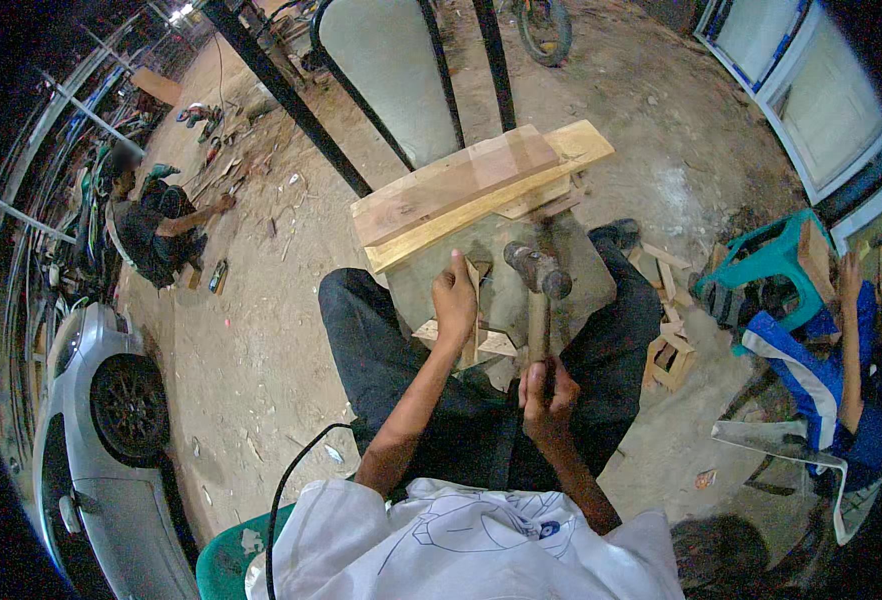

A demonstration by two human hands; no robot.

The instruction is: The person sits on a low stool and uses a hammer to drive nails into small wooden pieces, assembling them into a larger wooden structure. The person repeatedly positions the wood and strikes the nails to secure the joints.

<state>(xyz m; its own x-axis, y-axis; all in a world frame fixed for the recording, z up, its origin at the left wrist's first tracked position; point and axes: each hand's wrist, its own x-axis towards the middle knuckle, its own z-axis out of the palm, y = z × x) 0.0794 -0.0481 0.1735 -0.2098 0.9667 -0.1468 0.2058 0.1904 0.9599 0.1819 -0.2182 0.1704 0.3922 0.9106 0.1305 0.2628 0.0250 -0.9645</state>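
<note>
**Wooden strip (477, 325): my thumb sits too close to the hammer (540, 318)**

Nearest me, the black cable (291, 470) loops beside my left arm; it could snag if my elbow swings out. My right hand (548, 400) is closed round the hammer's handle, with the head over the seat of the chair (421, 295). A loose wrist could twist that head and send a blow sideways.

My left hand (454, 300) is mostly closed, gripping the strip above the chair's seat, between my knees, thumb pointing away from me. Whether the strip stands or lies flat I cannot tell. I judge this the chief danger: a glancing hit off so narrow a piece could land on my thumb. Small wood pieces (499, 343) sit beside the strip and could jump or split if struck badly. I cannot make out any nail.

Farther out, long planks (461, 185) lie stacked across the chair's far part; jolts could make them slide. To the right, offcuts (671, 365) on the ground could trip me if I stand carelessly. Beyond them is a co-worker (849, 350), whom a flying scrap might reach.
</note>
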